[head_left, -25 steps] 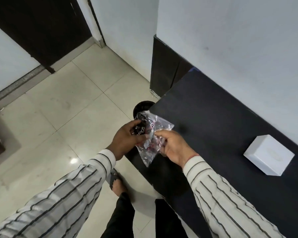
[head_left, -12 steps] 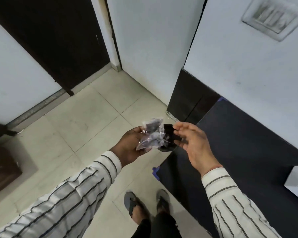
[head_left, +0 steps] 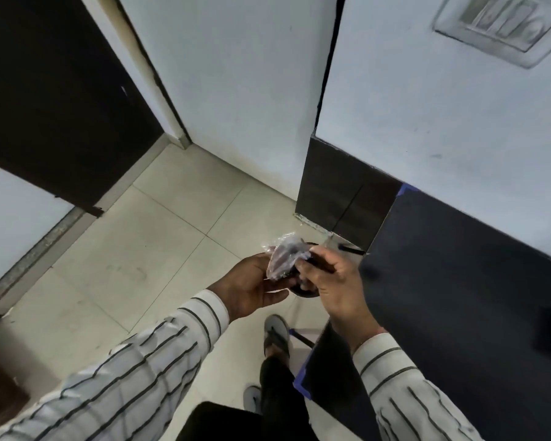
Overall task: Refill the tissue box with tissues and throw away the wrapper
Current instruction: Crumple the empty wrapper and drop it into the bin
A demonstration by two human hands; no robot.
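Observation:
A crumpled clear plastic wrapper (head_left: 283, 256) with dark print sits in my left hand (head_left: 252, 283), whose fingers curl under it. My right hand (head_left: 333, 276) has come in from the right, its fingertips pinching the wrapper's right edge. Both hands hover over a small dark round bin (head_left: 305, 293) on the floor; only a sliver of it shows below them. The bin stands right at the left corner of the black table (head_left: 458, 281). I cannot clearly see the tissue box; the far right edge of the view is blurred.
Pale floor tiles (head_left: 159, 249) spread to the left and ahead. A dark door (head_left: 54, 106) stands at the far left, and a white wall with a dark skirting panel (head_left: 337, 192) behind the bin. My sandalled feet (head_left: 275, 337) are close to the table's blue-edged corner.
The view swung left, away from the table and the white box. My right hand let go of the wrapper, opened, then closed back onto it. The wrapper became more crumpled, over the bin.

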